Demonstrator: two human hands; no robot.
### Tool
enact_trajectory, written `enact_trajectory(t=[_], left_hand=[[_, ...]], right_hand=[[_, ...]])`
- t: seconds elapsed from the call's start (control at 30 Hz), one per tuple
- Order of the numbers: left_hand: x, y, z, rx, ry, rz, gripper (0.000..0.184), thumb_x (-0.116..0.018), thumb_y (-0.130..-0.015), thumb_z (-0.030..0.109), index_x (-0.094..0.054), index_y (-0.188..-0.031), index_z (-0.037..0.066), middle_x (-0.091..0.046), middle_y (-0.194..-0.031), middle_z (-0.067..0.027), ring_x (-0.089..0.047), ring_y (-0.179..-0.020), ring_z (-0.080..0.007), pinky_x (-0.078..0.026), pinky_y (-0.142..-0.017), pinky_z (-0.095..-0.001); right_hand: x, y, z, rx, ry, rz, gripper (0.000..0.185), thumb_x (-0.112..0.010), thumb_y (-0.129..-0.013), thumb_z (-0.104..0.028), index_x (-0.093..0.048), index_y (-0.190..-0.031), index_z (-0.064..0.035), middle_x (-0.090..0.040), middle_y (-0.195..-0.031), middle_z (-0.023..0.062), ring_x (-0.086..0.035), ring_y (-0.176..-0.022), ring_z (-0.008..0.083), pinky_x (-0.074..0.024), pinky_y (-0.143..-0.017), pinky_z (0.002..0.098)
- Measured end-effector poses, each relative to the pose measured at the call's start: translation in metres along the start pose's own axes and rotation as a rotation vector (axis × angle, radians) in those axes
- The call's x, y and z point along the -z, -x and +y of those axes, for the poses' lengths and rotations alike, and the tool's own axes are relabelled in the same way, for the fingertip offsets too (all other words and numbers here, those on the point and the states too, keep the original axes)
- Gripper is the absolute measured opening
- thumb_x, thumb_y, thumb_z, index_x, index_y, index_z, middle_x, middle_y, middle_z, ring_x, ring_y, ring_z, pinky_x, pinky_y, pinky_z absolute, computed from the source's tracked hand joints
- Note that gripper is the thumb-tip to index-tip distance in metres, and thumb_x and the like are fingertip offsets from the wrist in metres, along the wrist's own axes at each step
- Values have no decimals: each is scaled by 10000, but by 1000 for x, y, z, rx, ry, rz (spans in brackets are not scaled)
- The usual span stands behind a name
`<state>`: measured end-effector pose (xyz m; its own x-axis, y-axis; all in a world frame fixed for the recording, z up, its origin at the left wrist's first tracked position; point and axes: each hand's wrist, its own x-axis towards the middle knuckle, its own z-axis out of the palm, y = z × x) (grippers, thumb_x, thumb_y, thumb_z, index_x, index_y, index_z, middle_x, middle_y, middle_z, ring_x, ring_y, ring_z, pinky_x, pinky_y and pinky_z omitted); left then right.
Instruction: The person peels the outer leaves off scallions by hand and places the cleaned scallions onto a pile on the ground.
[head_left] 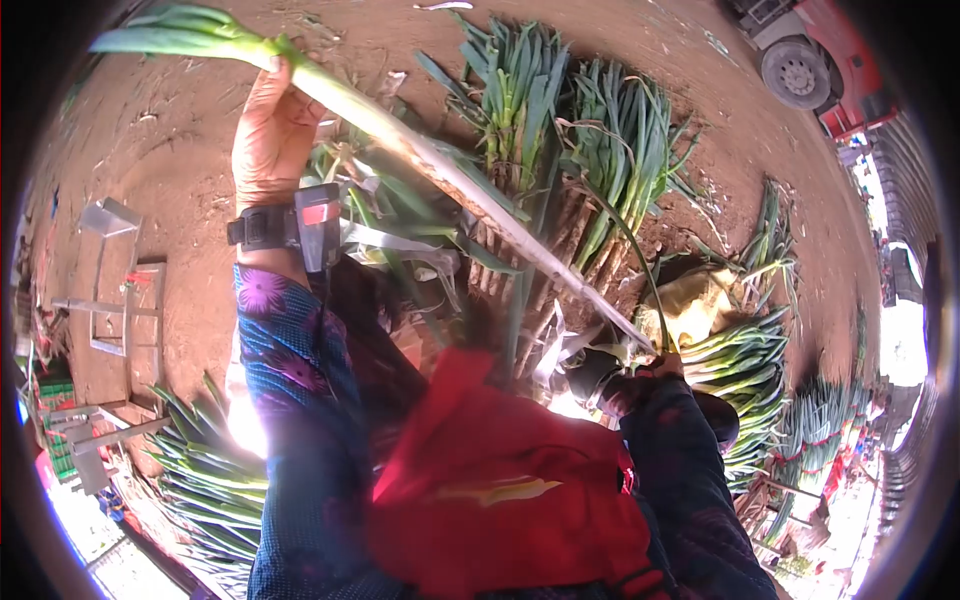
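Observation:
A long green onion (440,168) stretches diagonally across the view, its green top at the upper left and its thin pale root end at the lower right. My left hand (272,135) is closed around it where the leaves meet the white stalk. At the root end, my right hand (655,378) is closed, partly in shadow. A thin green leaf strip (640,245) arcs down to the right hand; whether the fingers grip it is unclear. Loose peeled leaves (400,235) lie below the stalk.
Green onion bundles stand upright ahead (515,100), and more piles lie at the right (745,375) and lower left (215,470). A metal frame (125,300) is at the left. A red vehicle (840,60) stands at the upper right. Red cloth (500,480) covers my lap.

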<state>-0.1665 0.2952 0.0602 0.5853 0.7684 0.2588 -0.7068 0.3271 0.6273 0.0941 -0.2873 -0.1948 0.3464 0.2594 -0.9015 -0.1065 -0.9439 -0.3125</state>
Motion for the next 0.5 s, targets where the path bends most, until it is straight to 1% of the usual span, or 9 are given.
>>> enact_trajectory(t=[0.07, 0.17, 0.23, 0.3, 0.33, 0.37, 0.4, 0.47, 0.5], left_hand=[[15, 0, 14, -45, 94, 68, 287, -576, -931, 207, -579, -1189, 83, -610, -1140, -44, -550, -1062, -203, -414, -949, -373], [43, 0, 32, -79, 97, 84, 309, -595, -918, 255, -588, -1177, 87, -618, -1083, -45, -550, -1038, -212, -407, -948, -398], [42, 4, 31, -76, 31, 158, 338, -615, -904, 279, -587, -1174, 77, -625, -1044, -49, -559, -1013, -212, -411, -935, -391], [23, 6, 20, -50, -79, 222, 372, -643, -882, 308, -590, -1154, 59, -629, -1006, -52, -568, -978, -214, -419, -903, -367], [14, 8, 12, -24, -75, 155, 368, -651, -877, 305, -593, -1137, 50, -625, -990, -55, -568, -966, -210, -422, -881, -354], [11, 6, 2, -9, -75, 144, 366, -659, -873, 301, -592, -1132, 51, -616, -960, -50, -564, -946, -198, -430, -856, -348], [7, 6, -4, 56, -141, 122, 349, -661, -874, 296, -595, -1118, 57, -610, -924, -34, -570, -891, -184, -452, -805, -332], [-16, 12, -17, 63, -146, 160, 282, -673, -871, 272, -607, -1061, 76, -615, -884, 5, -586, -782, -130, -480, -689, -275], [-23, 14, -21, 108, -186, 171, 270, -679, -867, 264, -604, -1051, 81, -617, -884, 8, -588, -783, -118, -482, -681, -265]], right_hand=[[-17, -1, -20, 32, 0, -199, 311, -643, -771, -248, -588, -1022, -73, -624, -887, 133, -616, -807, 315, -488, -719, 373], [14, -2, -32, 58, 44, -150, 360, -656, -783, -280, -583, -1061, -62, -625, -884, 140, -616, -777, 325, -497, -709, 376], [70, -17, -28, 308, 361, 312, 393, -664, -791, -301, -579, -1086, -55, -626, -882, 144, -617, -757, 332, -504, -702, 378], [115, -29, -45, 774, 926, 1178, 427, -673, -799, -322, -575, -1112, -48, -627, -881, 148, -617, -737, 339, -510, -695, 380], [123, -32, -75, 907, 827, 1387, 444, -677, -803, -332, -574, -1125, -45, -628, -880, 151, -617, -726, 342, -513, -692, 381], [103, -14, -144, 920, 32, 813, 414, -669, -820, -313, -578, -1139, -64, -642, -921, 124, -629, -742, 281, -520, -691, 351], [79, 11, -219, 774, -863, 493, 387, -661, -837, -293, -583, -1153, -83, -655, -961, 98, -642, -758, 221, -526, -691, 320], [20, 101, -326, 923, -525, 238, 362, -638, -866, -285, -584, -1185, -122, -660, -1047, 76, -648, -800, 144, -529, -672, 266], [2, 110, -356, 908, -376, 302, 365, -636, -873, -292, -582, -1191, -120, -655, -1079, 83, -647, -834, 150, -528, -677, 263]])
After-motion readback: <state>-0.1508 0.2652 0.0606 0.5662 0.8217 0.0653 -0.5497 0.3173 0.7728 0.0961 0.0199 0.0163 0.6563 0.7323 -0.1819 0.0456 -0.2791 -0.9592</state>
